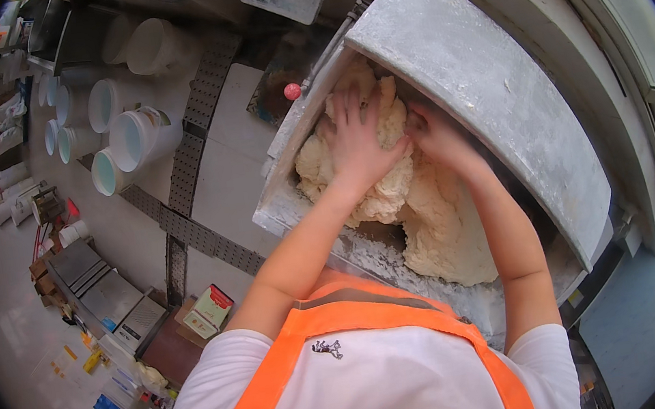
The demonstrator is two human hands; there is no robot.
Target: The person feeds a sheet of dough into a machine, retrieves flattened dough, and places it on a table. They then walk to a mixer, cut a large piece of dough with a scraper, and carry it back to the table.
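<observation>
A large mass of pale, lumpy dough fills much of a floury metal dough mixer's trough. My left hand lies palm down on the upper lump of dough, its fingers spread and pressing into the surface. Beside it, my right hand reaches under the edge of the mixer's raised curved lid, with fingers curled against the dough. Its fingertips are hidden and somewhat blurred, so whether they grip any dough is unclear. Part of the trough's far end sits in shadow.
A lever with a red ball knob stands at the mixer's left side. Several white buckets are on the floor to the left, near perforated drain covers. A window wall runs along the right. A cardboard box lies by my left elbow.
</observation>
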